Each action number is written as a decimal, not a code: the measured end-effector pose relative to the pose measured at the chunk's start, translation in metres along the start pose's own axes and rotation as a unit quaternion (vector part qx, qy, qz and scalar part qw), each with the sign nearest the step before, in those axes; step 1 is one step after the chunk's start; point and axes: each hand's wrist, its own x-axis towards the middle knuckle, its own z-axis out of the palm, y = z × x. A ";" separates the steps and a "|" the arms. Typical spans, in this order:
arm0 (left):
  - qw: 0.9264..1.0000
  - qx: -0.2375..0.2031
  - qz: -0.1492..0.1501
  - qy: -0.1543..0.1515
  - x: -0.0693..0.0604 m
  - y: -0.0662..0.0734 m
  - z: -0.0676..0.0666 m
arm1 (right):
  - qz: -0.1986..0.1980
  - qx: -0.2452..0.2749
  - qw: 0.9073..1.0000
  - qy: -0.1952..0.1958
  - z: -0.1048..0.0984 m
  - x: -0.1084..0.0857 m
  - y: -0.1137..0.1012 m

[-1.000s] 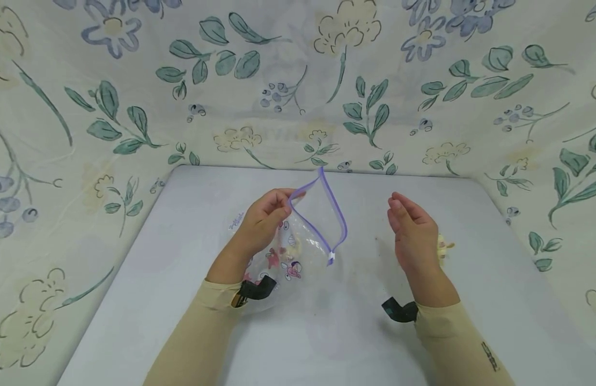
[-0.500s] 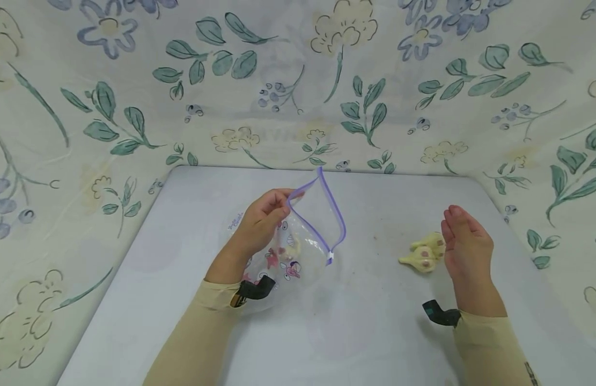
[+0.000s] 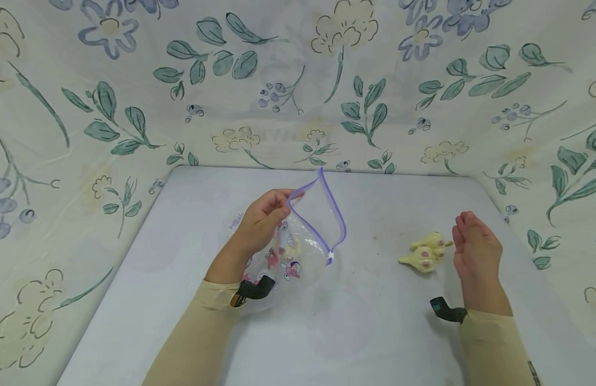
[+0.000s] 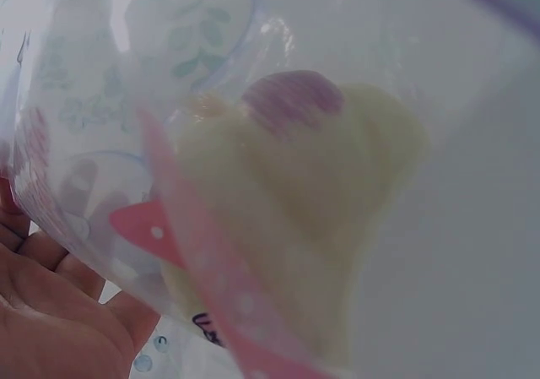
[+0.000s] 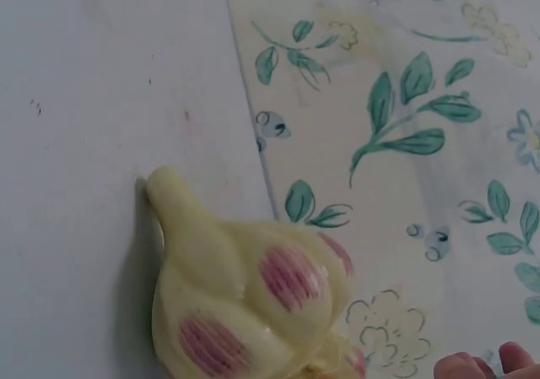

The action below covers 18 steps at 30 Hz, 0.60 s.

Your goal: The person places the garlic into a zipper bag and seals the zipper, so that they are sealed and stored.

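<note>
The left hand (image 3: pixel 259 222) pinches a bag (image 3: pixel 309 254) of garlic (image 4: pixel 295 172) — the right hand (image 3: pixel 478 254), fingers extended, hovers beside loose bulbs (image 3: pixel 423 258) on the table (image 3: pixel 355 321).

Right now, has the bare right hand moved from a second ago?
Yes: the bare right hand has moved right, uncovering the pale yellow garlic bulbs, towards the right edge of the white tabletop.

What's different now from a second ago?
The right hand has moved to the right and slightly nearer the person, uncovering the garlic bulbs it mostly hid. It shows no new hold. The left hand still holds the clear bag, its purple-edged mouth open, about where it was.
</note>
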 end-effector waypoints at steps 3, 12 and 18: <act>1.000 0.001 0.003 -0.001 0.001 -0.001 0.000 | -0.005 -0.004 1.000 0.013 -0.005 0.006 0.002; 1.000 0.006 -0.006 0.002 0.000 0.000 0.001 | -0.030 -0.001 0.999 0.032 -0.015 0.020 0.009; 1.000 0.003 -0.007 0.002 0.000 0.001 0.002 | -0.033 0.014 0.999 0.023 -0.018 0.024 0.011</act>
